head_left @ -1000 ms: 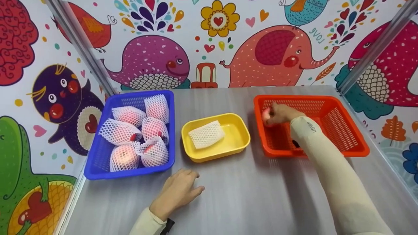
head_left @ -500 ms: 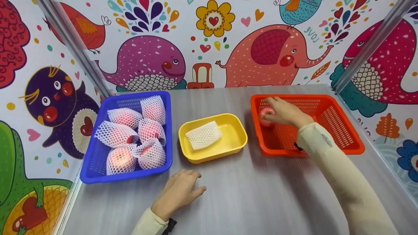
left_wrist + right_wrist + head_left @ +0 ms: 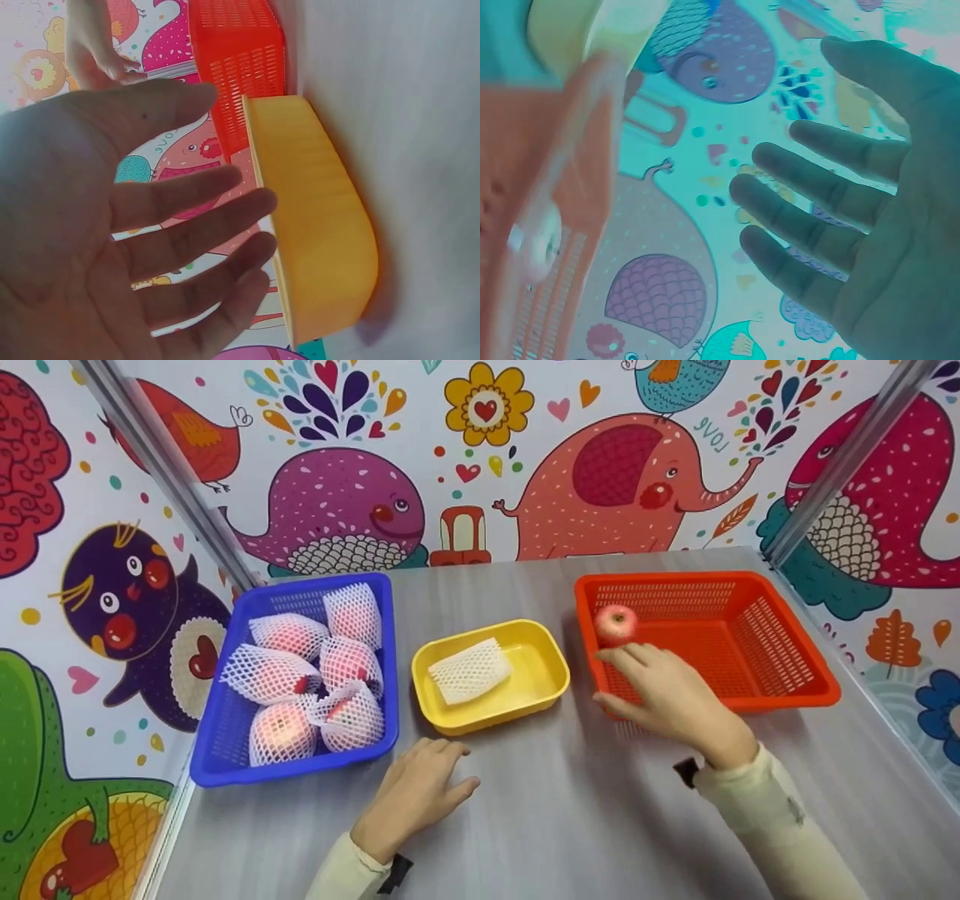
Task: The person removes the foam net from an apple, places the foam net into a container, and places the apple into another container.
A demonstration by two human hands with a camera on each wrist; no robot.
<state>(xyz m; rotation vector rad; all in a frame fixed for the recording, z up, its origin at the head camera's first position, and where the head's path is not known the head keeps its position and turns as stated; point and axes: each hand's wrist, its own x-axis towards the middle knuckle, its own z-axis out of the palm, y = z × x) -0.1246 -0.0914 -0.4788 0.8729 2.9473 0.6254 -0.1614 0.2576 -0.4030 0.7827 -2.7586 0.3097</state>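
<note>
A bare pink-red apple [image 3: 616, 624] sits in the far left corner of the red basket [image 3: 814, 690]. My right hand [image 3: 671, 701] hovers over that basket's near left edge, fingers extended and holding nothing; the right wrist view shows its spread fingers [image 3: 802, 202] too. Over the table, just in front of the yellow tray [image 3: 491, 718], my left hand [image 3: 420, 791] is relaxed with nothing in it. An emptied white foam net [image 3: 471, 670] lies inside the yellow tray. In the left wrist view the left hand's fingers [image 3: 202, 225] overlap the tray's side.
At the left stands a blue basket [image 3: 296, 771] with several apples [image 3: 283, 731] in white foam nets. The grey table [image 3: 540, 817] is bounded by patterned panels with metal posts [image 3: 180, 487] at the back corners.
My right hand has let go of the apple, leaving it in the red basket, and has drawn back towards me. The left hand has barely moved.
</note>
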